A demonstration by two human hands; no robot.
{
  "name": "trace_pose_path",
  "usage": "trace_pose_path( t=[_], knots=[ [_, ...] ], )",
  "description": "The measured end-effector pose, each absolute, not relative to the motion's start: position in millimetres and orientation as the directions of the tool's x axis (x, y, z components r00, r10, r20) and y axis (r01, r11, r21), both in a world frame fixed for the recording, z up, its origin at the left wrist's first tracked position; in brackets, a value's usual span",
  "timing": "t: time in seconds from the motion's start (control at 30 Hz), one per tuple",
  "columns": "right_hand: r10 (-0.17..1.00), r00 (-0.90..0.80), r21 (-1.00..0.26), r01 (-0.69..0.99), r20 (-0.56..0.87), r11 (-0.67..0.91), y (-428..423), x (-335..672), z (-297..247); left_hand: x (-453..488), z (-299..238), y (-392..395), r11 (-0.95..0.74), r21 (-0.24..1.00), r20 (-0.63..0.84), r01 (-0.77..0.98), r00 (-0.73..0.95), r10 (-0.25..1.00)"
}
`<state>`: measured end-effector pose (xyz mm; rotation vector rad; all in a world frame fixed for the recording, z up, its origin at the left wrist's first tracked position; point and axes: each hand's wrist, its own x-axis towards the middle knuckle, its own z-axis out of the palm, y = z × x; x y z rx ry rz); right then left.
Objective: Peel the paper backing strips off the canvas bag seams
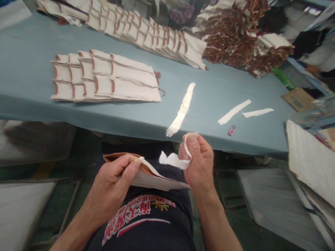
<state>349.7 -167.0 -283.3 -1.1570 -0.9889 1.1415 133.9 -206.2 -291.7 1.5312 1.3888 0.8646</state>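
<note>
My left hand (pixel 115 179) is closed on a flat cream paper bag with a brown edge (pixel 154 179), held over my lap below the table edge. My right hand (pixel 197 158) is fisted around a thin white paper strip (pixel 174 160) that curls out between the fingers toward the bag. On the blue table (pixel 31 48) just ahead lies a longer white strip (pixel 183 108), and two more strips (pixel 234 111) lie to its right.
A fanned stack of cream bags with brown trim (pixel 104 78) lies on the table's left. A long row of the same bags (pixel 146 33) runs along the back, beside heaps with brown rope handles (pixel 235 35). A small pink object (pixel 231 130) sits near the front edge.
</note>
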Motion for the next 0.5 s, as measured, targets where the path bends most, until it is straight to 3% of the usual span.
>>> trace_pose_path(
  t=[0.1,0.2,0.33,0.5],
  knots=[
    [1.0,0.006,-1.0,0.015,0.028,0.028,-173,358,-266,132,-290,-202,0.075,0.959,-0.129,0.273,0.184,0.974],
    [0.974,-0.213,-0.984,0.173,-0.082,-0.045,-183,352,-251,132,-290,-198,0.17,0.976,-0.197,0.136,0.222,0.955],
    [0.944,-0.271,-0.941,0.326,-0.186,-0.092,-186,344,-248,130,-293,-195,0.277,0.959,-0.281,0.052,0.255,0.925],
    [0.912,-0.336,-0.911,0.404,-0.235,-0.086,-181,347,-247,131,-292,-190,0.28,0.96,-0.278,0.029,0.247,0.928]
  ],
)
